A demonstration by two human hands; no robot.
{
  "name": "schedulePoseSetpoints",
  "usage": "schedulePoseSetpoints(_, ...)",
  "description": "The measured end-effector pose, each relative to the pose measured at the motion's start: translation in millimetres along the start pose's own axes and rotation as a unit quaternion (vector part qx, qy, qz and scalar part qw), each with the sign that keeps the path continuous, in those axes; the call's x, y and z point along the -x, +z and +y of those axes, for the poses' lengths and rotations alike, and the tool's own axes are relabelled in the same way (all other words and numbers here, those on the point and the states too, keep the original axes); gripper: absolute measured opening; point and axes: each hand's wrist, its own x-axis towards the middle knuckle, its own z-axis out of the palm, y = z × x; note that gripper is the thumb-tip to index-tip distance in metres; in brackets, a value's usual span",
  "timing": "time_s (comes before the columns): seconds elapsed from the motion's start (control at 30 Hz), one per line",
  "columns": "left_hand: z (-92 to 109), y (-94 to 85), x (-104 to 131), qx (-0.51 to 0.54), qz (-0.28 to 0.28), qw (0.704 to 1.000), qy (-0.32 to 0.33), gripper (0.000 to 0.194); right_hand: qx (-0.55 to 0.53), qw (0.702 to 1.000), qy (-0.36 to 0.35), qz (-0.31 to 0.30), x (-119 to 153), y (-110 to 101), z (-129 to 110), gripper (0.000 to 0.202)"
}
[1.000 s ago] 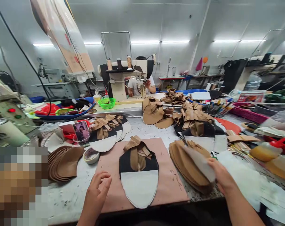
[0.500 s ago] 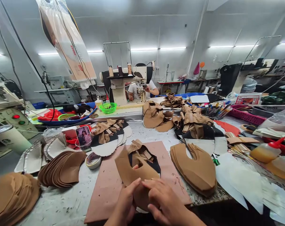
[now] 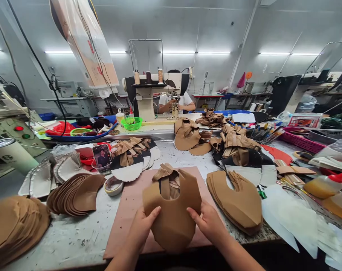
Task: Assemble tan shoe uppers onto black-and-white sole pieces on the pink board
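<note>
A brown U-shaped shoe-upper piece [image 3: 173, 222] is spread between my hands above a pinkish board [image 3: 125, 222]. My left hand [image 3: 142, 226] grips its left edge, thumb on top and fingers out of sight beneath. On the opposite edge my right hand [image 3: 206, 220] pinches it the same way. Strappy brown upper parts [image 3: 168, 177] show through and behind the notch of the piece. Whether they are joined to it I cannot tell. To the right lies a stack of similar brown U-shaped pieces [image 3: 235, 203].
Fanned brown pieces [image 3: 75, 194] and a tape roll [image 3: 113, 185] lie left of the board. A phone [image 3: 102, 158] leans behind them. Glue bottles [image 3: 326, 182] and white sheets [image 3: 298, 214] are on the right. Beyond the table, a person [image 3: 185, 101] sits behind a sewing machine [image 3: 148, 101].
The brown piece has been lifted, flattened and turned to face me. My hands have moved apart, from together at its middle to its two side edges. The camera view has shifted slightly.
</note>
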Motion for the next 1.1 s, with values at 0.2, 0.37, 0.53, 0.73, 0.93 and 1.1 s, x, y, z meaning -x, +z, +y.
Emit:
schedulePoseSetpoints(0.2, -6.6, -21.8, -35.8, -0.207, -0.029, 0.976, 0.057, 0.033, 0.157, 0.972, 0.134, -0.113, -31.8, -10.4, 25.9, 0.017)
schedulePoseSetpoints(0.37, -18.0, -27.2, -40.0, -0.242, -0.01, 0.969, 0.041, 0.03, 0.129, 0.974, 0.132, -0.128, -33.5, -7.6, 29.8, 0.019)
schedulePoseSetpoints(0.53, -19.5, -26.3, -42.0, -0.268, -0.009, 0.963, 0.028, 0.032, 0.124, 0.972, 0.141, -0.143, -35.3, -6.2, 31.0, 0.022)
schedulePoseSetpoints(0.73, -23.5, -25.5, -41.1, -0.298, -0.004, 0.953, 0.049, 0.028, 0.092, 0.977, 0.133, -0.141, -34.8, -5.1, 35.8, 0.024)
schedulePoseSetpoints(0.93, -25.8, -25.1, -42.4, -0.341, -0.001, 0.938, 0.066, 0.018, 0.117, 0.975, 0.141, -0.127, -34.6, -4.9, 32.8, 0.022)
schedulePoseSetpoints(1.1, -26.7, -25.6, -41.4, -0.399, 0.027, 0.91, 0.108, 0.006, 0.171, 0.968, 0.135, -0.124, -34.1, -3.0, 32.6, 0.024)
